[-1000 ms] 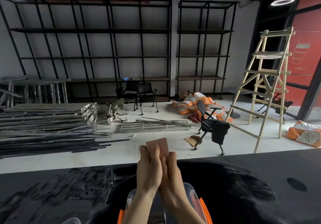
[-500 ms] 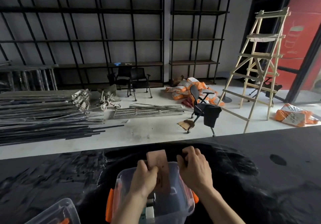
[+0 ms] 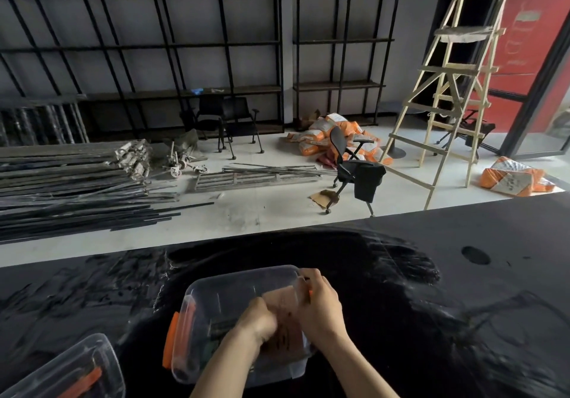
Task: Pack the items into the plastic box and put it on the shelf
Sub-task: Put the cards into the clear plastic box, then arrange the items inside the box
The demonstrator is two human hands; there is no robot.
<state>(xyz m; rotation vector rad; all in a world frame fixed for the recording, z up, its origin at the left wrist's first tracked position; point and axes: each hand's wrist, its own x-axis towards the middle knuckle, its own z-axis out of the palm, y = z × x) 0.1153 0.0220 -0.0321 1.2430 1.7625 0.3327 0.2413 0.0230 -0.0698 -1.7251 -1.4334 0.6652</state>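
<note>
A clear plastic box (image 3: 216, 302) with orange side latches stands open on the black table in front of me. Inside it, a flat pinkish-brown packet (image 3: 283, 299) leans toward the right wall. My left hand (image 3: 257, 320) is down inside the box with its fingers closed on the packet's lower part. My right hand (image 3: 320, 308) grips the box's right rim next to the orange latch, with its fingers against the packet. Other dark items lie at the box's bottom, too blurred to name. Black metal shelves (image 3: 172, 89) line the far wall.
A second clear box (image 3: 71, 370) with orange inside sits at the table's lower left. The black table (image 3: 431, 289) stretches right. Beyond it on the floor lie metal bars (image 3: 68, 187), office chairs (image 3: 354, 169), orange sacks (image 3: 327, 135) and a wooden ladder (image 3: 453, 82).
The packet went from held up between both hands, above the box, down into the box. My right hand moved to the box's right rim. The camera tilted down.
</note>
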